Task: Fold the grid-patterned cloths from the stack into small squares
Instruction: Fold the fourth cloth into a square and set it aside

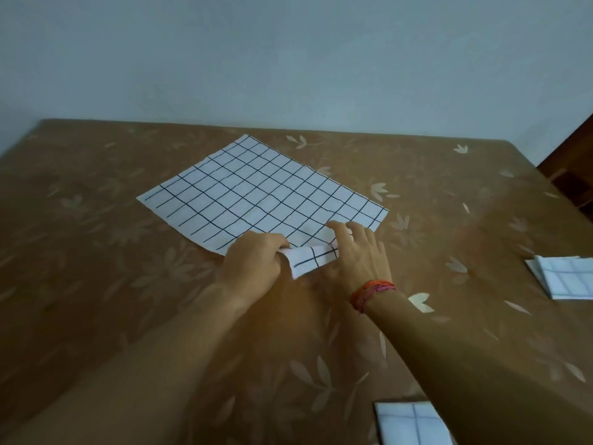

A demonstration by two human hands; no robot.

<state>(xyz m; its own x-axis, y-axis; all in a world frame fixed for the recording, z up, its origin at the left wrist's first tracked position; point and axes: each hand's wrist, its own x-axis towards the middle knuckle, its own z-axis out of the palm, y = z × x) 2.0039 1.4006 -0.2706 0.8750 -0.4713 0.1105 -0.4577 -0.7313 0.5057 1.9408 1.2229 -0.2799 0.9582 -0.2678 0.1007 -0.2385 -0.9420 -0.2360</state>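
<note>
Both forearms reach up to frame centre; left hand (253, 261) and right hand (359, 255) pinch near corner of flat cloth (256, 191), curled up. 3 cloths: 2 folded (410, 423) (564, 279), bottom & right on table (96, 252)

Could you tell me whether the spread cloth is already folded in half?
No, the spread cloth lies open, with only its near corner lifted by the left hand and right hand.

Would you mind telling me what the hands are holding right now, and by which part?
Both the left hand and the right hand pinch the near corner of the spread grid cloth, lifted and turned over.
</note>
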